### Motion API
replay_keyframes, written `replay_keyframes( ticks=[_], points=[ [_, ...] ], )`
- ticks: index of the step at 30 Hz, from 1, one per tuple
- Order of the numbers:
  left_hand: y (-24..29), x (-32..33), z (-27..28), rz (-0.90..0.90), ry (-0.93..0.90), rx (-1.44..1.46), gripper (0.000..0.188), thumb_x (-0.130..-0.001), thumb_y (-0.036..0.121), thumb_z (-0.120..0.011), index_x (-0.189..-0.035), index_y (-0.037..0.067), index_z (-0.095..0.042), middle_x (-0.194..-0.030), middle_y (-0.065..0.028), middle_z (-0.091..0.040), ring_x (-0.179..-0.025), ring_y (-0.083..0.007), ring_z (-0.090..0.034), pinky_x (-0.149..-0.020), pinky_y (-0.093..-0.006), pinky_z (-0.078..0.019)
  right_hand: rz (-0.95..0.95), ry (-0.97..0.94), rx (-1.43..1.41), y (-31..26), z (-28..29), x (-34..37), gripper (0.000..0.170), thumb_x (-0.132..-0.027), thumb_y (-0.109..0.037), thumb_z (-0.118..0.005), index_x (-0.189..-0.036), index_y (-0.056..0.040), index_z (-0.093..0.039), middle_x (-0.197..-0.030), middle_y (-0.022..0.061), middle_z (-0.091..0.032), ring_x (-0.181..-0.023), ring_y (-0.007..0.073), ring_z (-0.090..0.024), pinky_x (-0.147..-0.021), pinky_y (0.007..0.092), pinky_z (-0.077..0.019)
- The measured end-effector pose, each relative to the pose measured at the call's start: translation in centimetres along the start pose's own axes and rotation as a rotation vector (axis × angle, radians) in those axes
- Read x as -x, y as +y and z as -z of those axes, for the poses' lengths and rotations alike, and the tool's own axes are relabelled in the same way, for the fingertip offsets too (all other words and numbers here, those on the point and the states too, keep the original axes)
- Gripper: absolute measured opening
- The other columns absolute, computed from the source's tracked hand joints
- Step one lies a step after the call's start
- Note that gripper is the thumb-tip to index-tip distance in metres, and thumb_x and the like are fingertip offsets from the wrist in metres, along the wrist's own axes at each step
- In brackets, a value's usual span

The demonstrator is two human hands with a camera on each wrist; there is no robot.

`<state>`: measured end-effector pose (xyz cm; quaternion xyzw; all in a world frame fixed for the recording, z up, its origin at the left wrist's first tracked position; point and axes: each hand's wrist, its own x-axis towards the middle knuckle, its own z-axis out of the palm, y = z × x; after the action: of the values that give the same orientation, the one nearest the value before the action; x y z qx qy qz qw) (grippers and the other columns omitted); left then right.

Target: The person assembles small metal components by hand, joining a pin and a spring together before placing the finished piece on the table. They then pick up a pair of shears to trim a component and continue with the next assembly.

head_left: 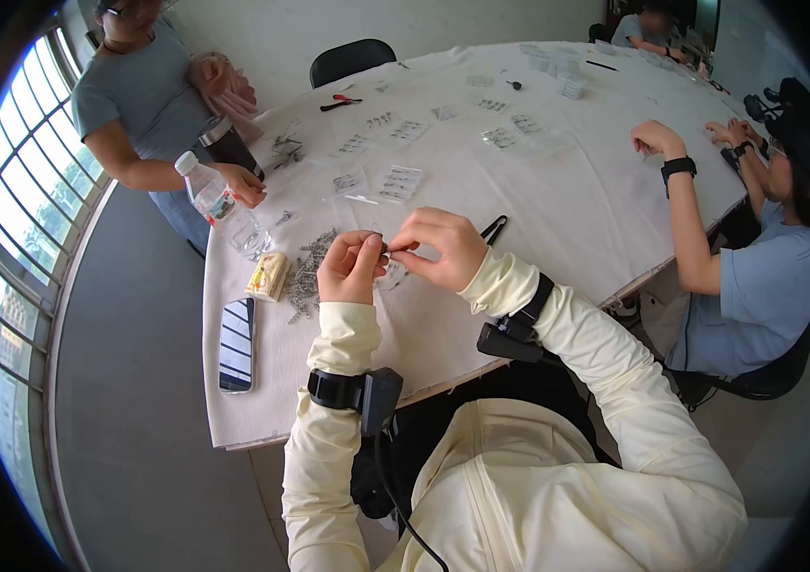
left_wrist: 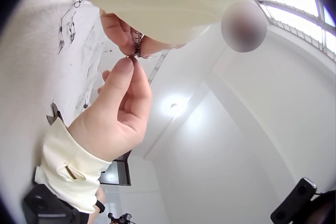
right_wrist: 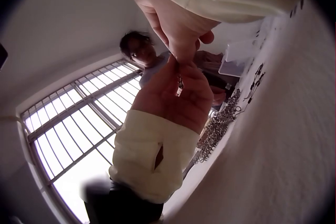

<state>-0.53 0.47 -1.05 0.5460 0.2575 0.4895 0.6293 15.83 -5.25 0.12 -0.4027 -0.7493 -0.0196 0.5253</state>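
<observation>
Both hands meet over the near part of the table. My left hand (head_left: 349, 269) holds a small metal chain-like piece (left_wrist: 138, 45) between curled fingers; part of it hangs bright against the palm in the right wrist view. Thumb and index finger of my right hand (head_left: 441, 250) pinch the end of the same piece, fingertip to fingertip with the left. The exact kind of this piece is too small to tell. Just left of the hands lies a heap of small metal links (head_left: 305, 276), seen in the right wrist view as tangled loops.
Left of the heap are a tissue pack (head_left: 267, 276), a phone (head_left: 237, 345) and a water bottle (head_left: 224, 210). Black-handled pliers (head_left: 494, 230) lie beyond the right hand. Small bagged parts (head_left: 399, 183) and red-black pliers (head_left: 340, 102) lie farther back. Other people are around the table.
</observation>
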Motion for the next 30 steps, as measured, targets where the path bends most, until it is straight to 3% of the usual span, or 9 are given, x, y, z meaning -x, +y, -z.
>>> replay_keyframes(
  ticks=[18,23,30],
  points=[
    [0.10,0.04,-0.06,-0.050,-0.066,0.049,0.010,-0.093,0.009,-0.060,-0.099,0.001,-0.061,-0.083,-0.0020,-0.060,-0.071,-0.0089,-0.055,-0.063,-0.0205,-0.0445,-0.208,0.091,-0.097,-0.37,0.41,-0.16,0.009,-0.077,-0.007,-0.073,-0.086,-0.0060,-0.071,-0.079,0.0040,-0.067,-0.071,0.0178,-0.064,-0.061,0.0271,-0.0490],
    [0.18,0.03,-0.16,-0.083,-0.068,0.042,0.012,-0.093,0.015,-0.061,-0.095,0.003,-0.062,-0.079,-0.0003,-0.061,-0.070,-0.0072,-0.056,-0.063,-0.0217,-0.0448,-0.257,0.052,-0.105,0.27,0.15,0.00,0.011,-0.078,-0.011,-0.073,-0.089,-0.0070,-0.071,-0.079,0.0033,-0.067,-0.066,0.0134,-0.061,-0.056,0.0244,-0.0431],
    [0.44,0.05,-0.04,-0.040,0.011,0.146,0.011,-0.093,0.012,-0.061,-0.097,0.002,-0.061,-0.082,-0.0025,-0.060,-0.069,-0.0088,-0.052,-0.063,-0.0215,-0.0420,-0.406,0.063,-0.303,0.37,-0.27,-0.85,0.010,-0.083,-0.007,-0.065,-0.092,-0.0064,-0.070,-0.079,0.0018,-0.064,-0.065,0.0090,-0.052,-0.060,0.0241,-0.0418]
  ],
)
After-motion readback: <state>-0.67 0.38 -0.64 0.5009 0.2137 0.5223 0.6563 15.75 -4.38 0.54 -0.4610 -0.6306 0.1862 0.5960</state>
